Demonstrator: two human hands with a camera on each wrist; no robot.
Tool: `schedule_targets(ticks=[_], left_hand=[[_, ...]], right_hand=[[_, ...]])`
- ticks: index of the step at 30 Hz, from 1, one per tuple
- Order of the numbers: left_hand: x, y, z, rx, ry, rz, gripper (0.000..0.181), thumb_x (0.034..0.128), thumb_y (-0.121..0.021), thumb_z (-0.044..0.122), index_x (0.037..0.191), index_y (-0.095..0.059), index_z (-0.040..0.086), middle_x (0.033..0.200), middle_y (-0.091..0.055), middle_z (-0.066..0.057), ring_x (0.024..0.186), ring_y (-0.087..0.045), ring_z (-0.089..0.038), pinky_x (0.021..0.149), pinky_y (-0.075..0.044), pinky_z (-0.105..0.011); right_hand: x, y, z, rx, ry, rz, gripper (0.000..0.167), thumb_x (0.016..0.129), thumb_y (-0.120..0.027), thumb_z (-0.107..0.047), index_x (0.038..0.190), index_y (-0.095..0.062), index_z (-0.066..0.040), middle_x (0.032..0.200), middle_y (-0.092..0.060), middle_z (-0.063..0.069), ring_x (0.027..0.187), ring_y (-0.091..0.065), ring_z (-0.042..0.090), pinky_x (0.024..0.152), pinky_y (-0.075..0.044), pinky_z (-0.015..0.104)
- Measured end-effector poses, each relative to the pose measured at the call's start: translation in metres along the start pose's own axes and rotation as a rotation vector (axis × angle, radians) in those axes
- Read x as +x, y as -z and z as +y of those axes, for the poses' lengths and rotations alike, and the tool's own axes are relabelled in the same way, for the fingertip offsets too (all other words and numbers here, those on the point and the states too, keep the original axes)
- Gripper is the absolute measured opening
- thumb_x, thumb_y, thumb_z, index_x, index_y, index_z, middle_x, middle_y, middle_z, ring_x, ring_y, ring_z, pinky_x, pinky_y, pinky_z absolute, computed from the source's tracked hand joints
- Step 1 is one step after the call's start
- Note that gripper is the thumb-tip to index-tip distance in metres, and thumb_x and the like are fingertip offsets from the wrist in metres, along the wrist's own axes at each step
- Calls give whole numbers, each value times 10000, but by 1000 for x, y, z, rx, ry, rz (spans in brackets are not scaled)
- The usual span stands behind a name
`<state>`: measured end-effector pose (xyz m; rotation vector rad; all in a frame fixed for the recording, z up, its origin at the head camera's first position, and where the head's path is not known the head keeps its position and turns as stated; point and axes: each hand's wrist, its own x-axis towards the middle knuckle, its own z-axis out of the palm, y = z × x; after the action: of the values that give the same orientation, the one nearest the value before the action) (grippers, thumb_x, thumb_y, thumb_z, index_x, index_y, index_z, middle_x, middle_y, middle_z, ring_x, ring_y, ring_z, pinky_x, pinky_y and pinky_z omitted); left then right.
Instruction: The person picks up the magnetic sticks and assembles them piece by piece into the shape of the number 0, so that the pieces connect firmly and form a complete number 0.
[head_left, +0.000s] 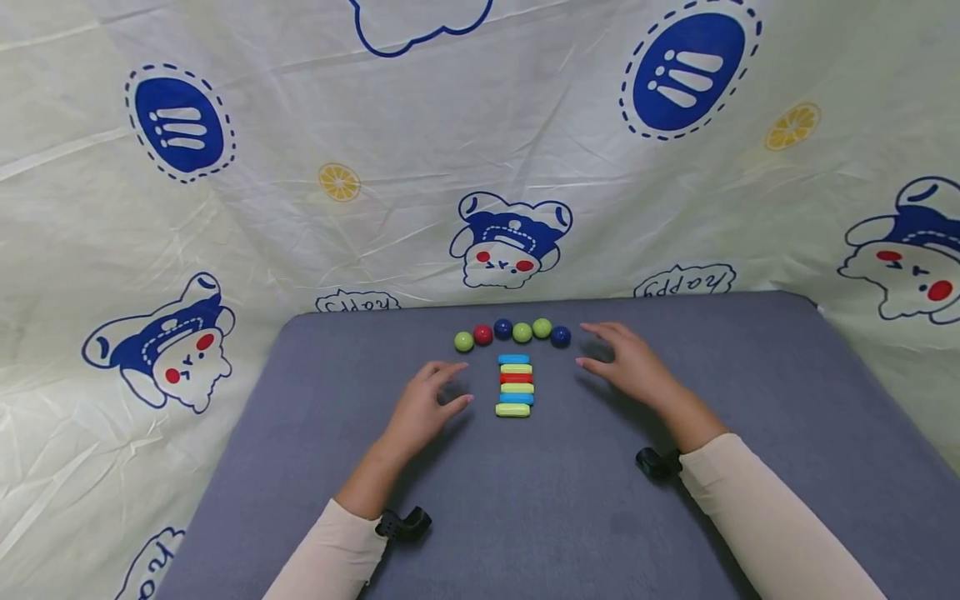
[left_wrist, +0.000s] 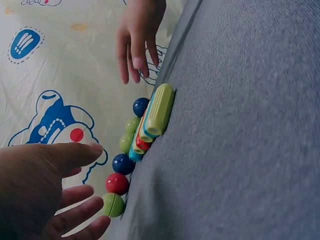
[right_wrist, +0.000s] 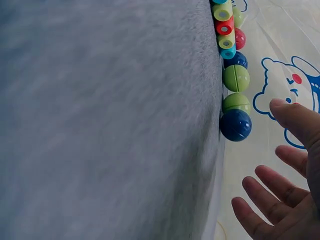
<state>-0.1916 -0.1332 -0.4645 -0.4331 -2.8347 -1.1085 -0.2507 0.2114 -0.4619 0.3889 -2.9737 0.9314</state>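
Several small balls form a slightly arched row at the back of the table: a green ball (head_left: 464, 342) at the left end, then a red ball (head_left: 483, 335), a dark blue ball (head_left: 503, 329), two more green ones, and another dark blue ball (head_left: 560, 337). In front of them, short ribbed tubes lie stacked in a column; a red tube (head_left: 516, 378) sits among light blue and yellow-green ones, with a yellow-green tube (left_wrist: 161, 109) nearest. My left hand (head_left: 422, 406) hovers left of the column, fingers apart, holding nothing. Right of the blue end ball, my right hand (head_left: 632, 371) is likewise bare, its fingers spread.
A grey cloth-covered table (head_left: 562, 517) lies beneath everything. Behind it hangs a pale printed sheet (head_left: 420, 108) with cartoon bears and orange slices. Each wrist wears a black camera, one (head_left: 405, 525) on the left and one (head_left: 658, 465) on the right.
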Motion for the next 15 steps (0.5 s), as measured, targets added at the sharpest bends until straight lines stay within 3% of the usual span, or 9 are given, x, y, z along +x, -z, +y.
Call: schedule_targets(ticks=[6,15], left_hand=[[0,-8,4,-32,-11,-52,392,906,-775,216,1282,-698,137,1194,-667,-86,981,-667,-270,866,-558,-429],[2,-27,9,-14,-62,-121,325,917,-764,220,1231,-725,146,1178,-660,-62,1009,-662,-199,876,-565,-371]], right_hand=[[16,-9,1,105,-46,-35,599,963,-703,-298,1486,-494,-92,1481,-467,240,1284,-555,418,1007,-495,576],[33,-19,0,162,-111,-50,551,970,-691,-312,1445,-534,-82,1461,-470,245,1282,-562,411,928,-544,521]])
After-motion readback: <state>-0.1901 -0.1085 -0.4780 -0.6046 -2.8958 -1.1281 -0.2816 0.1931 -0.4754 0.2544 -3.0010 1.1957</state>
